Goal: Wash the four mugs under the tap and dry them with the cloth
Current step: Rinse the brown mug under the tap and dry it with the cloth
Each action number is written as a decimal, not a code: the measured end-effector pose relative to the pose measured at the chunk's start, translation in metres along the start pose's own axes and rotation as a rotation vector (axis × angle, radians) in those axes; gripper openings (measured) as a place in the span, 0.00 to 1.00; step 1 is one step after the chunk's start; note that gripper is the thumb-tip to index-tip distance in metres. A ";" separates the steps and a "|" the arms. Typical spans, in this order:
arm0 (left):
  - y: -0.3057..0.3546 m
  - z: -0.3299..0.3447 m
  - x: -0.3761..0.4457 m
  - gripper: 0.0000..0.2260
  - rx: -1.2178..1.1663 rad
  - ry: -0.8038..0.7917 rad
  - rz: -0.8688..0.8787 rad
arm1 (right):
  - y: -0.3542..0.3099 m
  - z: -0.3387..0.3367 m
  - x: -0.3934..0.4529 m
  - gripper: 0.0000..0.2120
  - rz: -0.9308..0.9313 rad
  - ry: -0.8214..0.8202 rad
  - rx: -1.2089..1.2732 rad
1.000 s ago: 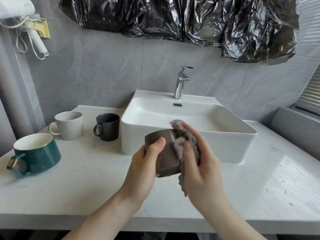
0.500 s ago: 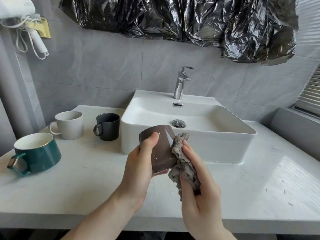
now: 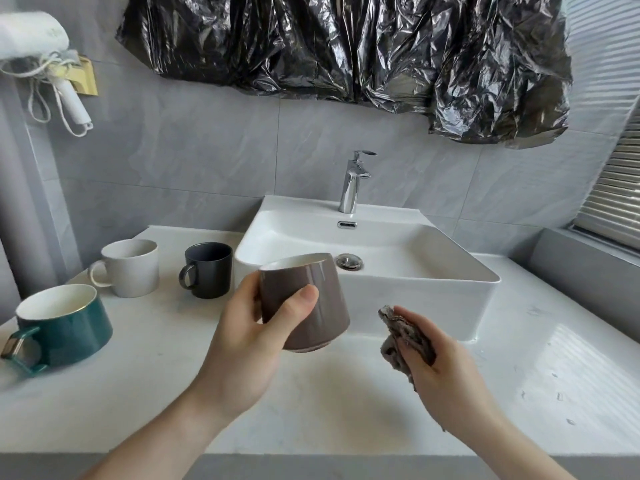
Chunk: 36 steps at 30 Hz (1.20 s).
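White bench (image 3: 346,403) fronts the sink (image 3: 415,299); left hand (image 3: 249,344) grips the brown mug (image 3: 308,303), right hand (image 3: 440,368) clutches the cloth (image 3: 401,337) apart.

No writing, brand mark, number or sign can be read anywhere in view. The glossy brown ceramic mug (image 3: 304,306), the white, dark grey and green mugs on the worktop, the chrome tap (image 3: 351,183) and the white rectangular basin (image 3: 415,289) all show plain, unmarked surfaces.
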State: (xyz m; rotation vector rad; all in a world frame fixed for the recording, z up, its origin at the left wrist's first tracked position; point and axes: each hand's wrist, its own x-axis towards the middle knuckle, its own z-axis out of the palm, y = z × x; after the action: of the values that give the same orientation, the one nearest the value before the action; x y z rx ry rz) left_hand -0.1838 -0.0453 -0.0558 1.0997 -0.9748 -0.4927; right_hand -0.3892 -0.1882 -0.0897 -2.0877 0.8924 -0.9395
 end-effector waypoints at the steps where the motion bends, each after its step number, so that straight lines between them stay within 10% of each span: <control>1: -0.003 -0.003 0.003 0.25 0.011 0.021 0.000 | 0.004 -0.001 0.003 0.23 -0.018 -0.025 -0.102; 9: -0.010 -0.022 0.024 0.34 0.223 0.119 0.067 | 0.023 0.018 0.021 0.29 -0.002 -0.366 -0.565; 21: 0.005 -0.040 0.091 0.33 0.329 0.166 0.114 | -0.038 0.024 0.113 0.17 -0.273 -0.140 -0.405; 36: -0.037 -0.089 0.258 0.32 0.464 0.481 -0.114 | -0.025 0.062 0.196 0.14 -0.040 -0.310 -0.465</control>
State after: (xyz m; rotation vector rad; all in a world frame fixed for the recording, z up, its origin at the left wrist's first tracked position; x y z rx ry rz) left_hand 0.0285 -0.2098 0.0059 1.6064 -0.6119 -0.0735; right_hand -0.2320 -0.3113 -0.0343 -2.5596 0.9711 -0.4285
